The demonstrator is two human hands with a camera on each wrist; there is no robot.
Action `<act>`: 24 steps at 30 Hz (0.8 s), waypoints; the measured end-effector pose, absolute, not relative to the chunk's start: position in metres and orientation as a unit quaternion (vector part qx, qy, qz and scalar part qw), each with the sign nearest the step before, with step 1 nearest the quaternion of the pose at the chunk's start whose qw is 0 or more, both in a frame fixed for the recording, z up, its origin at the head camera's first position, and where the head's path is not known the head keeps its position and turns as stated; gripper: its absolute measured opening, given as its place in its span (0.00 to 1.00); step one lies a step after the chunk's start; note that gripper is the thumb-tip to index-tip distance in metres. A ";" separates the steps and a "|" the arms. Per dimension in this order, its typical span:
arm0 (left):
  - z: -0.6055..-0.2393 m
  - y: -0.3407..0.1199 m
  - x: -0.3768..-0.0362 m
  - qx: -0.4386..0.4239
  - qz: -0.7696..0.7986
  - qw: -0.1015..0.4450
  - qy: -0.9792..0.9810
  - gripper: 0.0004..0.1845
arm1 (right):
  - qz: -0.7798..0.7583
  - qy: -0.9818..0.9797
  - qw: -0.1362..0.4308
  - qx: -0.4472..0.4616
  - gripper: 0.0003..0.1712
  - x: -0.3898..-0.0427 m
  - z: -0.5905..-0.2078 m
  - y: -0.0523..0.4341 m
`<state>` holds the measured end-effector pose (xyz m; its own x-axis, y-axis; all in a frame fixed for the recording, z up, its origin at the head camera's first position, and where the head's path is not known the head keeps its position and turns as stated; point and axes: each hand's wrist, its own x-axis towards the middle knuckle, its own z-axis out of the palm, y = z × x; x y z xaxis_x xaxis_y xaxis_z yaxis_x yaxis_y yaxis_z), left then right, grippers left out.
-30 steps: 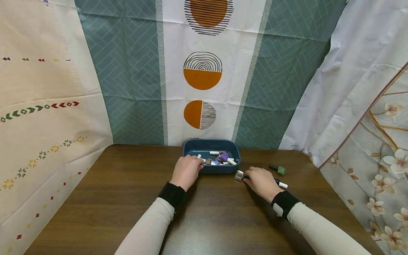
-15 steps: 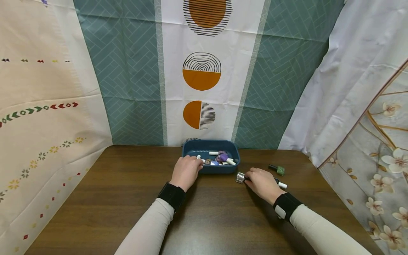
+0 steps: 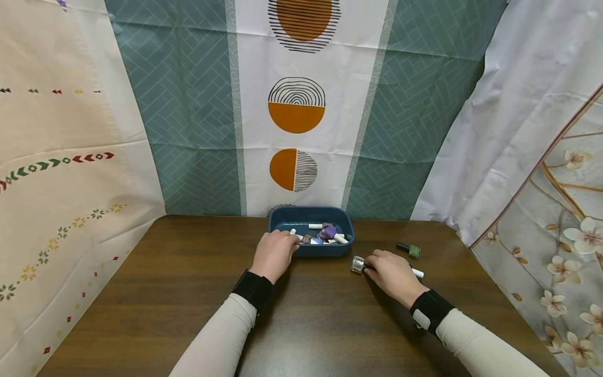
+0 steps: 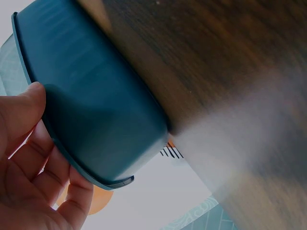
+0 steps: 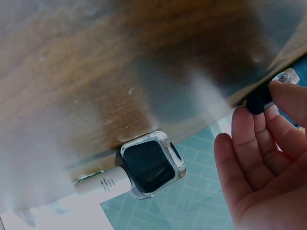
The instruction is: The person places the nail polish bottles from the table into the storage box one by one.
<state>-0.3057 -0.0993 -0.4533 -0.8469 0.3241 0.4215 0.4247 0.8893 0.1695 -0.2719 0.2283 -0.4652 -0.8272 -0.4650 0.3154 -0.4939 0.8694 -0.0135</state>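
Observation:
A dark blue tray (image 3: pixel 281 217) holding several small nail polish bottles (image 3: pixel 328 232) stands at the back of the brown table (image 3: pixel 188 272). My left hand (image 3: pixel 287 242) grips its near left rim. In the left wrist view the thumb (image 4: pixel 21 112) lies on the tray's outer wall (image 4: pixel 100 110) and the fingers (image 4: pixel 72 201) curl over the edge. My right hand (image 3: pixel 372 264) pinches the black cap (image 5: pixel 259 99) of a clear silvery bottle (image 3: pixel 357 264) lying just right of the tray. A dark bottle with a white cap (image 5: pixel 144 167) lies on the table under that hand.
A green bottle with a black cap (image 3: pixel 411 251) lies on the table right of my right hand, and the white cap (image 3: pixel 417 273) shows behind the hand. Patterned cloth hangs behind and on both sides of the table.
My right forearm has swung slightly to the right while the hand stays on the silvery bottle, which has barely shifted. My left hand has stayed on the tray.

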 end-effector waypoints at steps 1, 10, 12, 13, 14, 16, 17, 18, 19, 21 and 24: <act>-0.453 -0.099 -0.306 -0.196 -0.128 0.194 -0.953 0.05 | 0.048 -0.954 0.155 0.252 0.08 -0.272 -0.465 0.228; -0.452 -0.099 -0.306 -0.193 -0.127 0.189 -0.954 0.05 | 0.055 -0.949 0.171 0.260 0.09 -0.266 -0.460 0.230; -0.452 -0.099 -0.306 -0.192 -0.129 0.186 -0.955 0.05 | 0.057 -0.949 0.171 0.260 0.09 -0.265 -0.458 0.230; -0.452 -0.099 -0.306 -0.192 -0.130 0.185 -0.955 0.05 | 0.058 -0.948 0.172 0.260 0.09 -0.264 -0.457 0.230; -0.452 -0.099 -0.306 -0.192 -0.130 0.185 -0.955 0.05 | 0.059 -0.948 0.173 0.260 0.09 -0.264 -0.456 0.230; -0.452 -0.099 -0.306 -0.192 -0.130 0.187 -0.955 0.05 | 0.060 -0.947 0.175 0.261 0.10 -0.263 -0.453 0.230; -0.453 -0.099 -0.306 -0.193 -0.129 0.187 -0.954 0.05 | 0.061 -0.947 0.176 0.262 0.10 -0.262 -0.452 0.229; -0.453 -0.099 -0.306 -0.194 -0.128 0.189 -0.954 0.05 | 0.062 -0.947 0.177 0.262 0.10 -0.262 -0.450 0.229; -0.453 -0.099 -0.306 -0.194 -0.128 0.190 -0.954 0.05 | 0.063 -0.946 0.178 0.262 0.10 -0.262 -0.449 0.228; -0.453 -0.099 -0.306 -0.194 -0.128 0.192 -0.954 0.05 | 0.065 -0.945 0.181 0.263 0.10 -0.262 -0.447 0.227; -0.453 -0.099 -0.306 -0.194 -0.128 0.192 -0.954 0.05 | 0.067 -0.943 0.191 0.265 0.10 -0.262 -0.445 0.226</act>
